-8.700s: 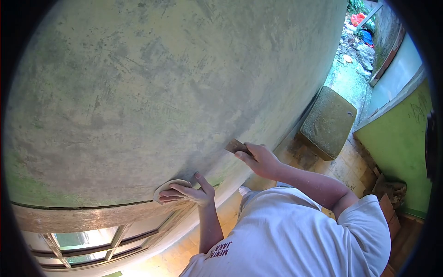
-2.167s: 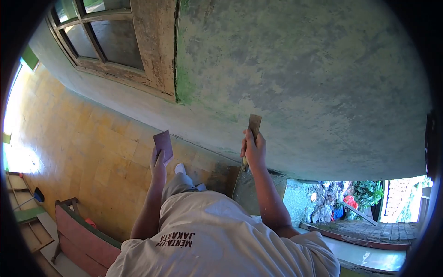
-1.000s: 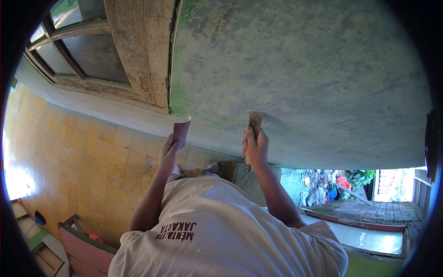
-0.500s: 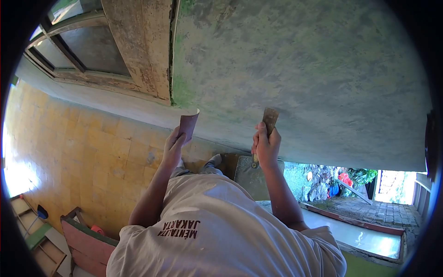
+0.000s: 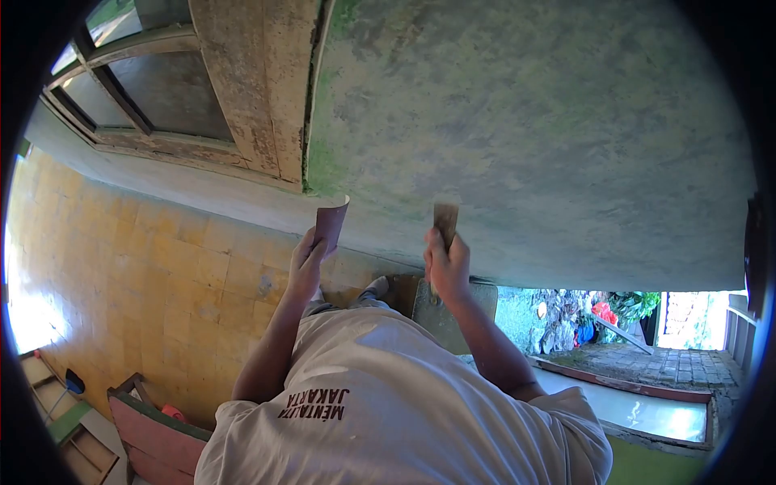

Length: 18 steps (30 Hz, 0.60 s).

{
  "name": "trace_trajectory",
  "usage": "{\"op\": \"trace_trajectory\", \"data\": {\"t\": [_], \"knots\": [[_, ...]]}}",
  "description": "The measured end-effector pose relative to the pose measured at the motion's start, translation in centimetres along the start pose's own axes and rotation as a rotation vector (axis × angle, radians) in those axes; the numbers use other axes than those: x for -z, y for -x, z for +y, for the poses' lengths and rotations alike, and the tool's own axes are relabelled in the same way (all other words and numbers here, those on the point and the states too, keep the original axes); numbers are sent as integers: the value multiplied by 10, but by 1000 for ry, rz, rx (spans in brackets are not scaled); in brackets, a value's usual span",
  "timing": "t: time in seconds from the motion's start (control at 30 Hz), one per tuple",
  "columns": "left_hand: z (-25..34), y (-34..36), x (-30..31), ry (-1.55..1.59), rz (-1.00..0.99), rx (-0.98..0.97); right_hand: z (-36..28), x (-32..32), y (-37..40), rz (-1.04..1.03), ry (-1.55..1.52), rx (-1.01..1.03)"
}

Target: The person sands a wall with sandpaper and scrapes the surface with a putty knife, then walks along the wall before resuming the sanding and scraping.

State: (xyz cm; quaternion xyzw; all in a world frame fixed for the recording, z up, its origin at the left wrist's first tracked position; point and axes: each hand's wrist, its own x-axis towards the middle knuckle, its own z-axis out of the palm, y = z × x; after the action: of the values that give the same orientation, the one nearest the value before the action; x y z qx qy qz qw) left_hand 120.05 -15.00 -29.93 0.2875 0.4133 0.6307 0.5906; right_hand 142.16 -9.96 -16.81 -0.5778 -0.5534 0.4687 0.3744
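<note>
A curved, purplish-brown sheet of sandpaper (image 5: pixel 330 224) is pinched in my left hand (image 5: pixel 305 267), its top edge curling in front of the lower wall. My right hand (image 5: pixel 449 263) grips a putty knife (image 5: pixel 445 217) by the handle, thumb along it, with the worn brownish blade pointing up at the wall. The blade is slightly smeared by motion and overlaps the wall in this view. Facing me is the wall (image 5: pixel 517 137), patchy grey-green and rough, with brighter green near the window frame.
A weathered wooden window frame (image 5: pixel 250 89) borders the wall on the left. Yellow tiles (image 5: pixel 178 250) cover the floor. A reddish wooden bench (image 5: pixel 158 428) stands behind at lower left. To the right, an opening shows a brick-paved strip (image 5: pixel 679 368) and a red item (image 5: pixel 605 312).
My right hand has moved left and slightly down with the putty knife, whose blade now points more upright. My left hand keeps the sandpaper in nearly the same place.
</note>
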Motion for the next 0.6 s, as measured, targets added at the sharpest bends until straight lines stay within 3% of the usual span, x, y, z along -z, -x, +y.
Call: {"op": "trace_trajectory", "data": {"t": [0.07, 0.3, 0.47, 0.6], "knots": [[1, 0, 5, 6, 34, -37, 28, 4, 5, -31, 102, -109], [6, 0, 15, 4, 59, -31, 2, 9, -21, 156, -4, -6], [2, -6, 16, -8, 21, -32, 42, 10, 6, 108, 101, -71], [1, -7, 16, 6, 13, -21, 21, 2, -16, 108, 101, -45]]}}
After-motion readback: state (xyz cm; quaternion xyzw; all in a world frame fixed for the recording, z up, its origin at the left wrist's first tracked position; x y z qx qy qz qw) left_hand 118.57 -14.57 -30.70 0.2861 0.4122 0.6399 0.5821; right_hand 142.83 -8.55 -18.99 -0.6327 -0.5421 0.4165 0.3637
